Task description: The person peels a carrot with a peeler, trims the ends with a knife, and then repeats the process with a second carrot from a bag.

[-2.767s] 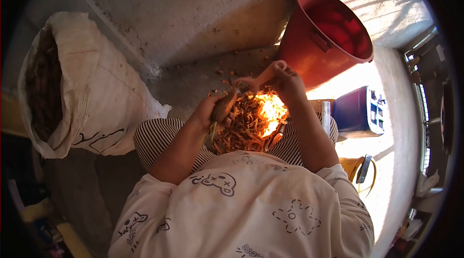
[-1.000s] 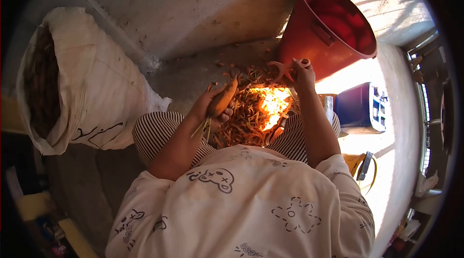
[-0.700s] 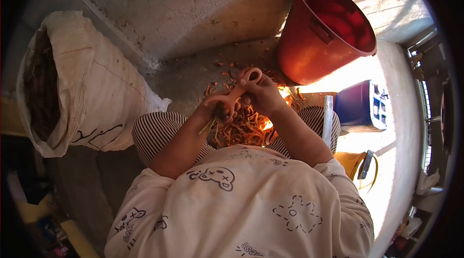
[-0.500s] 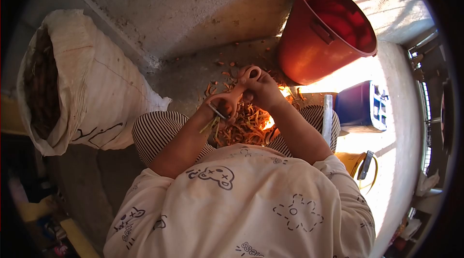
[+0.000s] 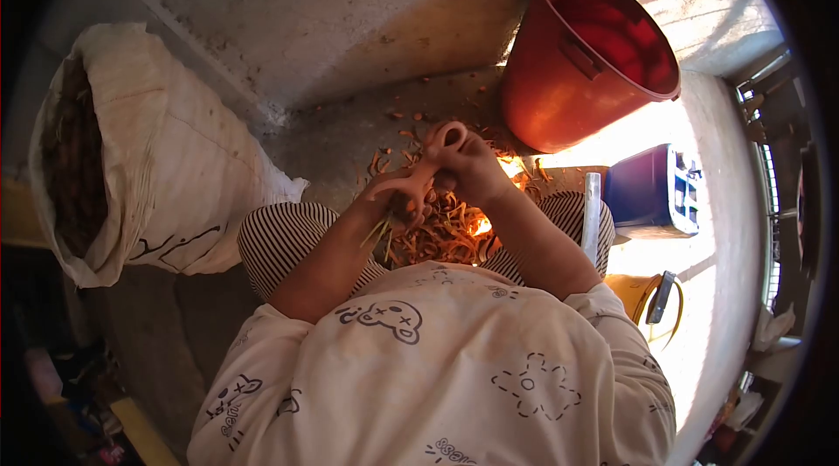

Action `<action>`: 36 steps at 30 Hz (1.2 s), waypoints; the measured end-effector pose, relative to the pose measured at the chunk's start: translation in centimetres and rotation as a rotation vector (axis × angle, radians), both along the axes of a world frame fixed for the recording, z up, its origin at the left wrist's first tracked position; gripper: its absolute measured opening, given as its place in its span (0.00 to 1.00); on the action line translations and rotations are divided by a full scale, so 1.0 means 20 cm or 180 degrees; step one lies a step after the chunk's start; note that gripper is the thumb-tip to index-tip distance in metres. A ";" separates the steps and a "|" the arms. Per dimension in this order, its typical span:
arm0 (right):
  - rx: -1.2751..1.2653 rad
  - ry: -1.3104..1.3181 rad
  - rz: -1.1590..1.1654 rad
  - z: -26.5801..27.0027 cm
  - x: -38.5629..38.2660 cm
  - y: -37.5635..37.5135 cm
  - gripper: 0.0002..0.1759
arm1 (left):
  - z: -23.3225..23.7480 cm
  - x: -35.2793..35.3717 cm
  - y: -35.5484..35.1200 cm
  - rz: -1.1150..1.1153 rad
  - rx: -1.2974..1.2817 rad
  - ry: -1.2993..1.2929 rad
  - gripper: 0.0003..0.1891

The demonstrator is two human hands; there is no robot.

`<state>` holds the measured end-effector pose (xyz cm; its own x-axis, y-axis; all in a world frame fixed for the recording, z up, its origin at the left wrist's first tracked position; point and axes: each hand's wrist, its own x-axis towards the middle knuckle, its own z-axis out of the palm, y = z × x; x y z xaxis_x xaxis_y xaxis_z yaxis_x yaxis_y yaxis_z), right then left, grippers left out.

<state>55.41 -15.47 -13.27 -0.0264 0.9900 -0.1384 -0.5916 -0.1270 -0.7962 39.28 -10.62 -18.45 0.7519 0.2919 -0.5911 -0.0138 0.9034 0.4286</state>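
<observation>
A pale woven sack [image 5: 188, 151], bearing a black scrawl [image 5: 177, 248] (too distorted to read), gapes over brownish roots [image 5: 79, 173]; a round red bucket [image 5: 546, 90] stands opposite. Above curled peelings [image 5: 437, 237], the left hand [image 5: 383, 197] grips a green-stalked carrot [image 5: 405, 203]; the right hand [image 5: 472, 166] clamps a smooth pink peeler [image 5: 424, 171], its forked head over the carrot.

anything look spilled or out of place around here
Orange peelings lie loose on the floor, some strewn out toward the wall, so they look spilled rather than contained. No damage stands out.
</observation>
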 end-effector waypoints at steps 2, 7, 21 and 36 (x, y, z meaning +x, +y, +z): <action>-0.0101 -0.0042 0.0078 -0.07 -0.01 0.02 0.07 | -0.05 0.01 0.00 -0.0055 -0.0038 -0.0291 0.16; -0.0387 -0.1446 -0.1247 -0.34 0.45 0.09 0.05 | -0.03 -0.05 -0.01 -0.0160 -0.0578 -0.0637 0.15; -0.0282 -0.0408 -0.1361 -0.38 0.37 0.07 0.08 | -0.02 -0.06 0.01 -0.0297 -0.0395 -0.0505 0.15; -0.0283 -0.0010 -0.0172 -0.08 -0.03 -0.02 0.06 | -0.08 -0.04 -0.01 0.0001 -0.0279 -0.0083 0.15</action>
<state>54.73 -15.94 -14.92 0.0272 0.9738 -0.2258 -0.5971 -0.1653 -0.7850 38.55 -10.89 -20.13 0.7672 0.2402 -0.5947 -0.0241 0.9374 0.3475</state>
